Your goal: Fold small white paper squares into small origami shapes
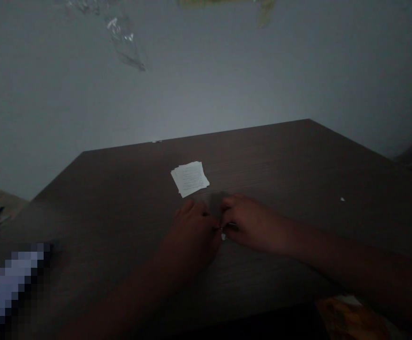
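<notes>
My left hand (pixel 197 229) and my right hand (pixel 250 221) meet low over the dark wooden table (pixel 121 208), their fingertips pinched together. A small white scrap, perhaps paper (pixel 223 236), shows at the fingertips; most of what they hold is covered by the fingers. Both hands are closed, with fingers curled. Just beyond the left hand lies a loose stack of square white paper sheets (pixel 191 178); faint lines of writing mark the top one. The dim light hides finer detail.
A tiny white scrap (pixel 342 199) lies on the table at the right. A blurred-out, pale rectangular object (pixel 11 288) is at the lower left. Behind the table's far edge stands a grey wall (pixel 220 75) with clear plastic tape (pixel 124 40) on it.
</notes>
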Demonstrator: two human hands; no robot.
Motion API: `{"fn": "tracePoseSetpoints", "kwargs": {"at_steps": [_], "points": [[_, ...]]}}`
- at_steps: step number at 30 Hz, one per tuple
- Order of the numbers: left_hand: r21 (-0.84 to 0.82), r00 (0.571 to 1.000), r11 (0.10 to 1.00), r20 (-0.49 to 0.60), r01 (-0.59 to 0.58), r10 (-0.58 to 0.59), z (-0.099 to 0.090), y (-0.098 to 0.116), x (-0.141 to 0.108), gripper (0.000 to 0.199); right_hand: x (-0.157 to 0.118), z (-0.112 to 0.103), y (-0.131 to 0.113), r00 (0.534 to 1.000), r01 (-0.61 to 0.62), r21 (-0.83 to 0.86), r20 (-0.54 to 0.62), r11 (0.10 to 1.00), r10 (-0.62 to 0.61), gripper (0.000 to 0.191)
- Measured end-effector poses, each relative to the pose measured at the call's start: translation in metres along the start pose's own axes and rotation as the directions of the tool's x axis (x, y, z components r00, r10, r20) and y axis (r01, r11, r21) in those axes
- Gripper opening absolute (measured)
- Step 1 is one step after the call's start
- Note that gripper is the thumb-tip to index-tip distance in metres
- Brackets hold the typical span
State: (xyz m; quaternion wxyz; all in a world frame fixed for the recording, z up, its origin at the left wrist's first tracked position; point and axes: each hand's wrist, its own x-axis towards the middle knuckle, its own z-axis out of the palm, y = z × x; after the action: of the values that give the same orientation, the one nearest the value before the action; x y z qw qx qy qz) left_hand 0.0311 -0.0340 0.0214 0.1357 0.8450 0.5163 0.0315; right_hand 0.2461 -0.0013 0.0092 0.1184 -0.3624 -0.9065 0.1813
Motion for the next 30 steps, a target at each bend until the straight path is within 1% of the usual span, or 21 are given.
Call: {"fn": "tracePoseSetpoints", "kwargs": {"at_steps": [4, 6, 8, 12, 16, 19, 21, 25, 27, 30], "points": [[0.024, 0.999, 1.000, 0.027, 0.017, -0.018, -0.004, 0.000, -0.001, 0.019, -0.002, 0.006, -0.003, 1.000, 0.012, -0.016, -0.018, 1.000, -0.013, 0.015], [0.031, 0.999, 0.999, 0.035, 0.012, -0.013, -0.004, 0.000, 0.000, 0.019, -0.003, 0.009, -0.004, 0.999, 0.029, -0.018, -0.027, 0.999, -0.029, 0.016], [0.032, 0.999, 0.999, 0.045, 0.009, -0.010, -0.002, -0.001, 0.001, 0.020, -0.003, 0.010, -0.006, 0.999, 0.019, -0.029, -0.027, 0.999, -0.020, 0.016], [0.034, 1.000, 0.999, 0.016, -0.004, 0.004, 0.006, -0.006, 0.006, 0.019, -0.002, 0.012, -0.008, 1.000, -0.023, -0.078, -0.006, 0.997, 0.023, 0.015], [-0.012, 0.999, 0.999, -0.010, -0.044, 0.044, 0.011, -0.011, 0.009, 0.020, -0.002, 0.014, -0.006, 1.000, -0.003, -0.086, -0.008, 0.996, 0.003, 0.023], [0.005, 0.999, 0.999, 0.017, -0.039, 0.039, 0.010, -0.008, 0.009, 0.021, -0.002, 0.016, -0.004, 1.000, 0.024, -0.057, -0.003, 0.998, -0.024, 0.023], [0.040, 0.999, 0.999, 0.031, -0.024, 0.023, 0.008, -0.004, 0.009, 0.020, -0.001, 0.017, -0.003, 1.000, 0.019, -0.057, 0.008, 0.998, -0.018, 0.021], [0.091, 1.000, 0.996, 0.006, 0.001, -0.001, 0.007, 0.001, 0.005, 0.018, 0.001, 0.019, -0.001, 0.999, -0.019, -0.099, -0.032, 0.995, 0.016, 0.011], [0.069, 1.000, 0.998, 0.007, 0.003, -0.003, 0.007, 0.002, 0.004, 0.014, 0.001, 0.018, 0.000, 0.999, -0.012, -0.092, -0.044, 0.996, 0.008, 0.011], [0.011, 1.000, 1.000, 0.025, -0.006, 0.006, 0.005, 0.003, 0.001, 0.010, -0.001, 0.013, -0.001, 1.000, 0.013, -0.052, -0.018, 0.999, -0.014, 0.017]]}}
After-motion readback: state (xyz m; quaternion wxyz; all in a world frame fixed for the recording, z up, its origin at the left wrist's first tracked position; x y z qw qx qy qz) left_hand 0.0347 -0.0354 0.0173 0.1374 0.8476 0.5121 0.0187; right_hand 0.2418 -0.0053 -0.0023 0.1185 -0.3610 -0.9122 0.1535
